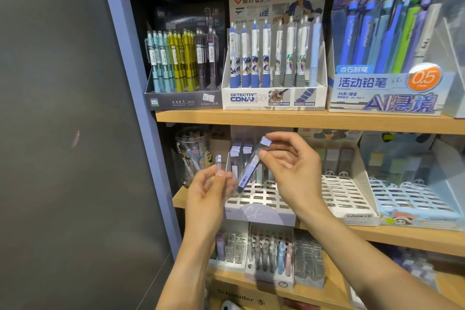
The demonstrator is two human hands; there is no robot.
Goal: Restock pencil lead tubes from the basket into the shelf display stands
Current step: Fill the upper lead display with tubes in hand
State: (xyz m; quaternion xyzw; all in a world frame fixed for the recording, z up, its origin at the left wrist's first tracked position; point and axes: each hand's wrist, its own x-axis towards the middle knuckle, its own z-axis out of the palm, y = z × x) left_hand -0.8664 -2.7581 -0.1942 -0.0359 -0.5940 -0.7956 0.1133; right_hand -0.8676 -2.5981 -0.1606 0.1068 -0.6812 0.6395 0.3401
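- Right hand [289, 166] pinches a lead tube [249, 171], tilted above the slotted stand [261, 199]; a skewed entry could miss the slot or jam.
- Left hand [206, 189] pinches a second tube [218, 162] loosely; it may slip.

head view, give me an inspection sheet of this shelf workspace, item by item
surface: wooden middle shelf, lilac slotted display stand with many empty slots.
job's things: one lead tube tilted over the stand, a second tube held upright; basket not in view.
clutter: clear jar at left, pencil boxes on the shelf above.
hands: right hand pinches the tilted tube, left hand holds the other.
cables: nothing seen.
surroundings: blue upright, dark wall.
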